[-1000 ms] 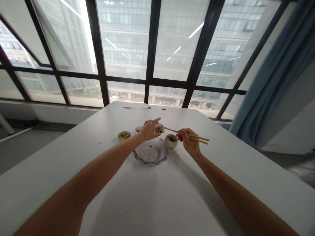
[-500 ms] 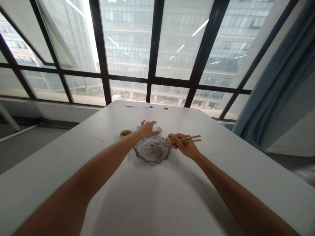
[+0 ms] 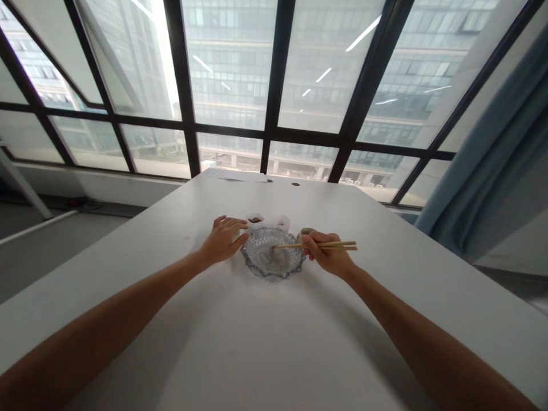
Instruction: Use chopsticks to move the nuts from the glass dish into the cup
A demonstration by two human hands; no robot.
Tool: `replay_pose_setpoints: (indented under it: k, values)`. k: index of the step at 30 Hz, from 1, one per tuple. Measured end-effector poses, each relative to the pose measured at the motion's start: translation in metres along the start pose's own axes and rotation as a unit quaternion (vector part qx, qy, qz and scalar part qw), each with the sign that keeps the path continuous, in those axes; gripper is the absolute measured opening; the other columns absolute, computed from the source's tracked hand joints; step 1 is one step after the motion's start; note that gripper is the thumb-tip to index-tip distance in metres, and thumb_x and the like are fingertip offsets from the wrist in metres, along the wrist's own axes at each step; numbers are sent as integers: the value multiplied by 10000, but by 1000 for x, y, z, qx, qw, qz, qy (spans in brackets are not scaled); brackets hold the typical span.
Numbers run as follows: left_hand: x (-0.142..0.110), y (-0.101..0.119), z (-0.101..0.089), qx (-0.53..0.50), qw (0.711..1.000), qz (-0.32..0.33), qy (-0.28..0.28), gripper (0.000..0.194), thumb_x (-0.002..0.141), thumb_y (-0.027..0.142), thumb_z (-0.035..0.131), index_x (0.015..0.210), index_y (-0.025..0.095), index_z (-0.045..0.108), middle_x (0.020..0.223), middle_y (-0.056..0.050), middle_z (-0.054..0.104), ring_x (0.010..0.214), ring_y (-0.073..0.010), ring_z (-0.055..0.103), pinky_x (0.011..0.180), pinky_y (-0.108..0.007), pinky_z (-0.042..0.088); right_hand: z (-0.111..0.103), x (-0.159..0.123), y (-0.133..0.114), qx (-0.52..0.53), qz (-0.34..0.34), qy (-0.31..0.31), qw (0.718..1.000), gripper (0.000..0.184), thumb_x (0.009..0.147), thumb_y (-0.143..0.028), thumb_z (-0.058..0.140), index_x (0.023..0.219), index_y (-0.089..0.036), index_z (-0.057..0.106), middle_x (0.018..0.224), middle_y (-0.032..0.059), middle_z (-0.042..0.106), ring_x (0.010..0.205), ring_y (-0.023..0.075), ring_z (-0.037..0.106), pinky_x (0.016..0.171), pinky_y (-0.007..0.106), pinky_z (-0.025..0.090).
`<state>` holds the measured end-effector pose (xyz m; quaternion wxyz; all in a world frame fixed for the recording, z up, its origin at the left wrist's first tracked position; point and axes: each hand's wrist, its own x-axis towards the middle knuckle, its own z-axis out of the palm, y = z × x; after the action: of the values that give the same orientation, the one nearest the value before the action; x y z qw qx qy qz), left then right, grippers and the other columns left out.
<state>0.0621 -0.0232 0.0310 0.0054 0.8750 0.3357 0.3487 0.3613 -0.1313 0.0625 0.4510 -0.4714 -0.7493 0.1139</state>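
Observation:
A clear cut-glass bowl (image 3: 274, 261) stands in the middle of the white table (image 3: 265, 342). My left hand (image 3: 223, 238) rests at its left rim with fingers spread, covering a small bowl there. My right hand (image 3: 327, 254) is closed round a pair of wooden chopsticks (image 3: 317, 246), whose tips reach over the glass bowl. Behind the bowl stand two small white cups, one with dark contents (image 3: 256, 220) and one beside it (image 3: 281, 222). A small olive cup (image 3: 305, 232) peeks out behind my right hand.
Papers (image 3: 235, 176) and a small dark round thing (image 3: 295, 184) lie at the table's far edge. Large black-framed windows (image 3: 274, 114) fill the background, and a blue curtain (image 3: 492, 160) hangs at the right.
My left hand has drawn back from the small cups to the glass bowl's left rim. My right hand has swung the chopstick tips down from the far cup into the glass bowl.

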Motion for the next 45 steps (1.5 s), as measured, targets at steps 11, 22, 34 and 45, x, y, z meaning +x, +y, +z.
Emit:
replay_pose_setpoints:
  k: [11,22,34,45]
  values:
    - [-17,7,5,-1,996,80,41,283,1011,329,438,1067,227,696,1163,-73,751,1110,-228,646,1086,-477,365,-3,-1,3,30,41,46,998,548,933,-661,569,640,-208,662,544,28,681,415,134,581,435,247,466]
    - [-19,8,6,-6,996,80,47,282,1010,299,431,1072,239,699,1173,-65,746,1119,-232,636,1108,-505,337,-4,2,-13,48,79,20,995,548,856,-688,646,582,-213,647,511,22,635,429,133,544,439,250,420]
    - [-20,9,8,-11,996,71,48,306,1015,300,404,1062,235,699,1176,-72,744,1114,-235,635,1098,-513,339,-5,3,-28,-88,18,9,996,584,960,-664,484,578,-232,575,497,12,574,456,137,494,439,255,369]
    - [-20,9,10,-14,996,74,53,294,1016,283,405,1053,234,693,1159,-68,746,1102,-232,634,1093,-501,338,-3,3,-29,-83,-1,-36,996,561,982,-614,466,562,-247,528,501,9,543,462,142,490,462,270,400]
